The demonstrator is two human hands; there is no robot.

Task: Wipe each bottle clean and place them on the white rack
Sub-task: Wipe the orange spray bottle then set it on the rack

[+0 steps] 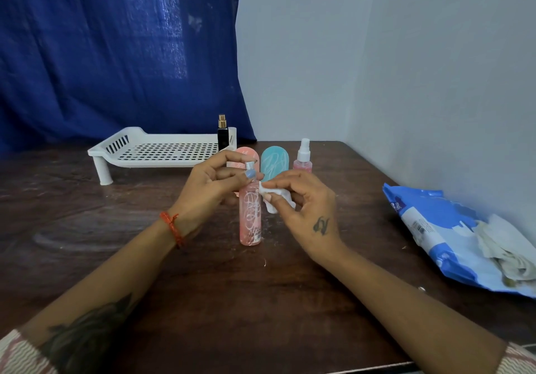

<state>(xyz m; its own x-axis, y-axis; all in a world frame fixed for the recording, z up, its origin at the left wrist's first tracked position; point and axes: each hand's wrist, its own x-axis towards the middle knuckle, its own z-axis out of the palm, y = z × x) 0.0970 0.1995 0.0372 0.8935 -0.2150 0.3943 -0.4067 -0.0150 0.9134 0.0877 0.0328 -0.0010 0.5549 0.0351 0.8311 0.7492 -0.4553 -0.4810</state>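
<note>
A pink spray bottle (250, 217) stands upright on the dark wooden table, its cap off and the nozzle showing. My left hand (213, 186) grips its upper part near the nozzle. My right hand (304, 202) pinches a crumpled white wipe (274, 199) against the bottle's right side. Behind them stand a pink rounded cap or bottle (246, 153), a teal one (274, 160) and a small clear pink spray bottle (303, 157). A black perfume bottle (222, 134) stands on the right end of the white rack (162, 150).
A blue and white wipes packet (446, 234) lies at the right by the wall, with used wipes (504, 252) on it. A blue curtain hangs behind the rack. The table's near edge runs just below my forearms.
</note>
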